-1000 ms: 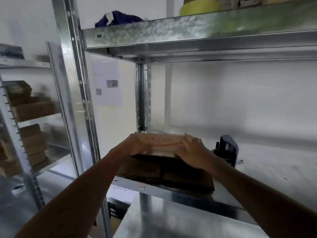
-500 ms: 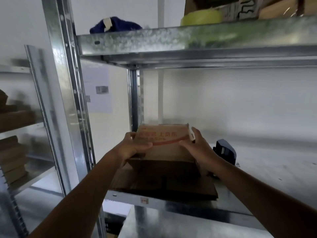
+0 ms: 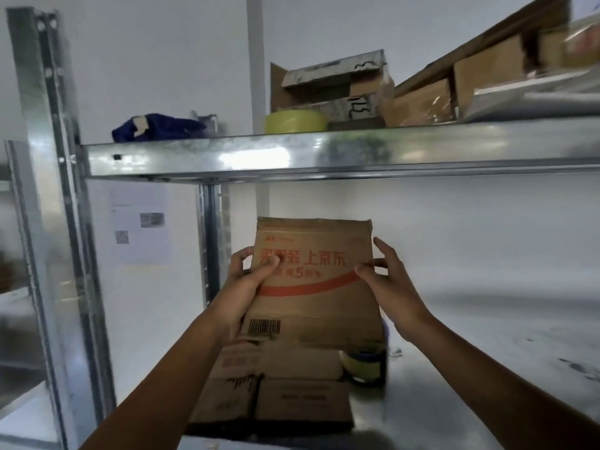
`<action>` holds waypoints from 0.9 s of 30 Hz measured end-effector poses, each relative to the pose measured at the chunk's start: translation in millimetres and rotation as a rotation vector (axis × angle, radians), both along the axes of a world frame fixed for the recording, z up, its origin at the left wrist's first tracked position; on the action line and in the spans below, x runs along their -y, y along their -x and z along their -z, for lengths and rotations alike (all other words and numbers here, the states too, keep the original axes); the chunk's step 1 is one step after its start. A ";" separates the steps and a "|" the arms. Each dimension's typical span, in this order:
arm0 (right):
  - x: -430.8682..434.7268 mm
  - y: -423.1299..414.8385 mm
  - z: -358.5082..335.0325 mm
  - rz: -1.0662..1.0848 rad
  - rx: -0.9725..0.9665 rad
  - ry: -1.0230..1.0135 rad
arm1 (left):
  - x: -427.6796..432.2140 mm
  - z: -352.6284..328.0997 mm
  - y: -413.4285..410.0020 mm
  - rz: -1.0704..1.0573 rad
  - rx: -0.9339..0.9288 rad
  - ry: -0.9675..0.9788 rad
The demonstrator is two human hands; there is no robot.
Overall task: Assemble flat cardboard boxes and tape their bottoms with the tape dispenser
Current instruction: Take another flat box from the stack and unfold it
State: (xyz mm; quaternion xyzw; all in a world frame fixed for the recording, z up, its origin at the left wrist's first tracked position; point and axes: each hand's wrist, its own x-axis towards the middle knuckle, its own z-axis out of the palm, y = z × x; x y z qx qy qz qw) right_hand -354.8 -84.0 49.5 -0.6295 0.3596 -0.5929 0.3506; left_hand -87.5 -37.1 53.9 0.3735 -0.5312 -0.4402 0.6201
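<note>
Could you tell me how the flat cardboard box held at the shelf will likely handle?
Probably light: the flat box is held upright by the left hand and right hand pinching its side edges. Likely stiff, showing no sag. Its creases may let it fold open.

We read red print on the flat cardboard box (image 3: 311, 287) at the centre of the frame. Its big line ends in 上京东, and the first characters lie partly under the thumb of the left hand (image 3: 246, 284). A smaller line beneath holds a 5. The small red logo (image 3: 271, 238) at the box's upper left is too fine to read. A black barcode (image 3: 264, 327) stands at its lower left. The paper sheet (image 3: 139, 222) at mid left bears a QR code (image 3: 122, 237), but its text is blurred.
</note>
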 end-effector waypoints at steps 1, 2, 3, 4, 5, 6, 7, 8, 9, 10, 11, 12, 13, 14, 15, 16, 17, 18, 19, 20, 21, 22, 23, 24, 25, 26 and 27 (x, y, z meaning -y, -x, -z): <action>0.5 14.4 -4.2 0.007 0.021 0.017 | 1.3 -4.5 14.9 0.004 0.001 0.024; 0.4 29.6 -8.4 0.019 0.037 0.033 | 2.6 -8.7 31.1 0.004 0.016 0.051; 0.6 45.7 -12.4 0.038 0.043 0.048 | 3.8 -12.4 48.6 0.004 0.039 0.080; -0.1 62.5 -15.8 0.058 0.042 0.059 | 5.9 -15.1 67.2 0.011 0.065 0.114; -0.3 78.8 -18.6 0.073 0.038 0.064 | 8.5 -16.8 85.9 0.025 0.089 0.154; -0.1 94.9 -20.4 0.079 0.036 0.067 | 11.8 -17.7 104.5 0.042 0.108 0.193; 0.3 111.0 -20.9 0.086 0.035 0.069 | 14.9 -17.8 122.8 0.054 0.120 0.221; 0.9 126.6 -20.5 0.097 0.037 0.068 | 18.5 -17.6 140.8 0.057 0.122 0.235; 1.2 142.2 -19.4 0.110 0.043 0.064 | 22.6 -17.2 158.5 0.052 0.115 0.235; 1.9 157.2 -18.1 0.122 0.050 0.061 | 27.7 -16.2 175.2 0.042 0.104 0.230; 3.3 172.2 -16.6 0.132 0.057 0.064 | 33.5 -15.0 191.2 0.027 0.094 0.228; 5.6 186.6 -15.1 0.142 0.066 0.076 | 39.5 -13.9 206.4 0.014 0.088 0.232; 8.9 201.3 -14.1 0.150 0.079 0.092 | 45.6 -13.4 222.1 0.007 0.082 0.241; 13.1 215.9 -13.0 0.155 0.092 0.105 | 52.0 -12.9 237.6 0.005 0.075 0.250; 17.8 229.8 -12.0 0.160 0.098 0.112 | 57.8 -12.2 252.3 0.003 0.068 0.256; 22.5 242.7 -10.5 0.165 0.096 0.112 | 63.3 -11.3 266.5 -0.001 0.061 0.263; 27.2 254.6 -8.7 0.169 0.093 0.110 | 68.2 -10.1 279.6 -0.005 0.057 0.276; 32.2 265.2 -6.4 0.168 0.092 0.107 | 73.3 -9.0 292.0 -0.005 0.059 0.295; 37.6 274.7 -3.6 0.166 0.088 0.106 | 78.5 -7.2 303.2 -0.005 0.065 0.313; 43.1 283.5 -0.2 0.161 0.083 0.105 | 83.7 -4.8 313.6 -0.007 0.072 0.324; 48.6 291.7 3.4 0.152 0.084 0.105 | 89.3 -1.9 322.7 -0.011 0.079 0.330; 54.3 298.9 6.7 0.138 0.093 0.102 | 94.8 1.7 330.3 -0.016 0.082 0.333; 60.0 305.5 9.9 0.126 0.102 0.098 | 100.3 5.8 336.5 -0.025 0.081 0.333; 65.5 311.0 12.9 0.122 0.103 0.094 | 105.9 10.8 341.5 -0.038 0.082 0.329; 70.7 315.6 16.0 0.125 0.097 0.093 | 111.2 16.8 345.5 -0.052 0.085 0.322; 76.0 319.6 19.1 0.125 0.095 0.094 | 116.7 22.6 349.3 -0.065 0.088 0.312; 80.6 322.9 22.4 0.117 0.105 0.098 | 121.0 28.3 352.1 -0.079 0.089 0.297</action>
